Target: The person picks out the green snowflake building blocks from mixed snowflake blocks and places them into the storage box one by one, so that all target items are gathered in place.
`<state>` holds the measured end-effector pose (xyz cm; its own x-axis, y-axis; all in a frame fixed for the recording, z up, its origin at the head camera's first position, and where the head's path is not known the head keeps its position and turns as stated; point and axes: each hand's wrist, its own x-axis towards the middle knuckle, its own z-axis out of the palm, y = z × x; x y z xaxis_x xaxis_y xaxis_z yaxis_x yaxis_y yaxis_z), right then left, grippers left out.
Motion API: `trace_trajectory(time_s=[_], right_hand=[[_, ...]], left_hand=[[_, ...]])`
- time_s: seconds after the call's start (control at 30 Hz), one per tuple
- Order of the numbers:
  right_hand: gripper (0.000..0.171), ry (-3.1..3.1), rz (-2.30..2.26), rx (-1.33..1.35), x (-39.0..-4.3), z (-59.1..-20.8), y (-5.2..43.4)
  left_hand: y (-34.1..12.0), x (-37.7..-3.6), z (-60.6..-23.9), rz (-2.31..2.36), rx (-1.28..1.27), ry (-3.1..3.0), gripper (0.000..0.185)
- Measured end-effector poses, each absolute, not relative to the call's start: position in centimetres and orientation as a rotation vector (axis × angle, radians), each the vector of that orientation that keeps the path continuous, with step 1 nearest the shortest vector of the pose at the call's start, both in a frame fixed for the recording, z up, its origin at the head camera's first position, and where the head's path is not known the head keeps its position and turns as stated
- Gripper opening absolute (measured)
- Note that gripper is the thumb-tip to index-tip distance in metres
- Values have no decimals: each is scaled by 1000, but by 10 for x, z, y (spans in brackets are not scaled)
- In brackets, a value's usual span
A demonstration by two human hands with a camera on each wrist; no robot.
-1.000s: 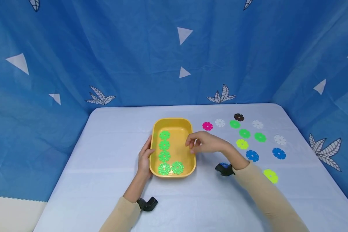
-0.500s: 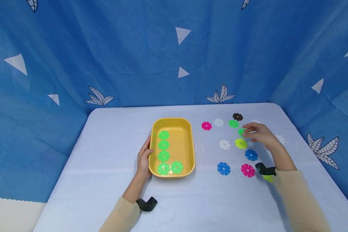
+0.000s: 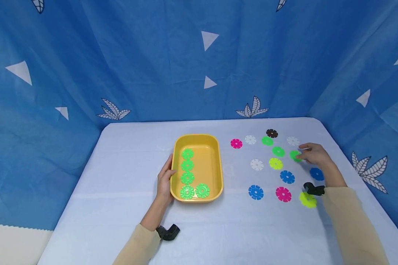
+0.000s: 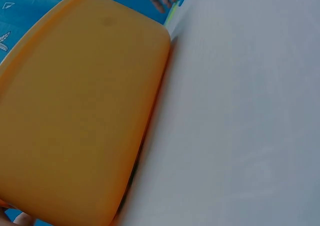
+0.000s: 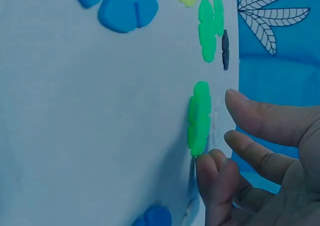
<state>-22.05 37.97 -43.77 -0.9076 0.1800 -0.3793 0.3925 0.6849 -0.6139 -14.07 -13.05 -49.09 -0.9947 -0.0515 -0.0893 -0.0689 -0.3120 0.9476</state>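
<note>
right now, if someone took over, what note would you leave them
Left hand rests open against the yellow tray, steadying its left wall.
Right hand reaches a green disc on the table, fingertips at its edge, not yet gripping.
Done: five green discs lie in the tray.
Left: three green discs on the table; other colours lie around them.

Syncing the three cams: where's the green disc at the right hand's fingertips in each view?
Head: green disc right of centre, at the right hand.
Left wrist: not identifiable; the yellow tray fills the frame.
Right wrist: green disc centre, edge-on, beside the fingers.
Shared landmark: the black disc.
</note>
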Motion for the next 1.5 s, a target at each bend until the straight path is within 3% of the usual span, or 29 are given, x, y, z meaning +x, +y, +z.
trace_trajectory(time_s=[1.3,1.5], right_hand=[[47,2664,-980,553,-219,-443,382],[45,2710,-1029,537,-244,-479,404]], left_hand=[[-129,-140,-491,2550,-165,1812,62],[-130,-140,-489,2543,-168,1828,62]])
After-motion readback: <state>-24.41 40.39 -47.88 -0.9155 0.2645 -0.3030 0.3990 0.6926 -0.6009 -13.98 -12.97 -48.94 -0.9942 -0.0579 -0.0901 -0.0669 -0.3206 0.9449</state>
